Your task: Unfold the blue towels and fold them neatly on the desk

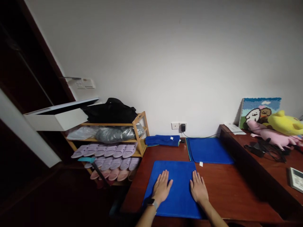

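A blue towel [176, 170] lies flat on the dark wooden table [227, 189] in front of me. My left hand [162, 186] rests palm down on its left part, fingers apart, with a watch on the wrist. My right hand [198, 186] rests palm down on its right part in the same way. Neither hand holds anything. A second blue towel [209, 150] lies flat behind it, near the wall. A folded blue towel [162, 140] sits at the table's back left corner.
A wooden shoe rack [139, 138] with several slippers stands left of the table, a black bag [111, 111] on top. A raised desk [272, 164] at right holds plush toys [276, 132], cables and a picture. A charger [183, 127] is plugged into the wall.
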The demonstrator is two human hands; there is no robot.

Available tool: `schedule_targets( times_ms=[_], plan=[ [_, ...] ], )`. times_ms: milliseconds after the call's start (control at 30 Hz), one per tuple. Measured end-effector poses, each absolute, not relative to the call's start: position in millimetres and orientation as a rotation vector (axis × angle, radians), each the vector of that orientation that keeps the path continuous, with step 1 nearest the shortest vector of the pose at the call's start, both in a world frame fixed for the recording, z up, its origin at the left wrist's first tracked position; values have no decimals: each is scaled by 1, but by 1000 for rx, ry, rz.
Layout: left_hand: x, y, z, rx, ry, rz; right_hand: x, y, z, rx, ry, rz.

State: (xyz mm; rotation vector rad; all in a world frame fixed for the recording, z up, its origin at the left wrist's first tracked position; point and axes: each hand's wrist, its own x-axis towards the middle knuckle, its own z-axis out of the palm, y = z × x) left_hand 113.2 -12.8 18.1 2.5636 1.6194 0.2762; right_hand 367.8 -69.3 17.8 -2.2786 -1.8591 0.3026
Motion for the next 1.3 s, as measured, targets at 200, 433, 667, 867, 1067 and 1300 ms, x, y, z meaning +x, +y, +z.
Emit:
schedule_targets(
  times_ms=[200,433,667,867,1067,1300],
  plan=[
    [44,-9,13,2506,1864,300,368,-69,22,-2317,-1878,326],
    [47,-13,16,2494,1860,310,364,-87,33,-2269,-1848,328],
    [71,-19,35,2579,1832,433,349,-130,16,-2244,-1835,319],
    [179,-64,48,2791,1196,534,347,-134,20,-2247,-1869,331],
    [193,-77,23,2733,1156,362,350,-131,17,-2240,-1875,331],
    [65,-60,5,2608,1644,303,349,-131,10,-2176,-1799,282]
  ],
)
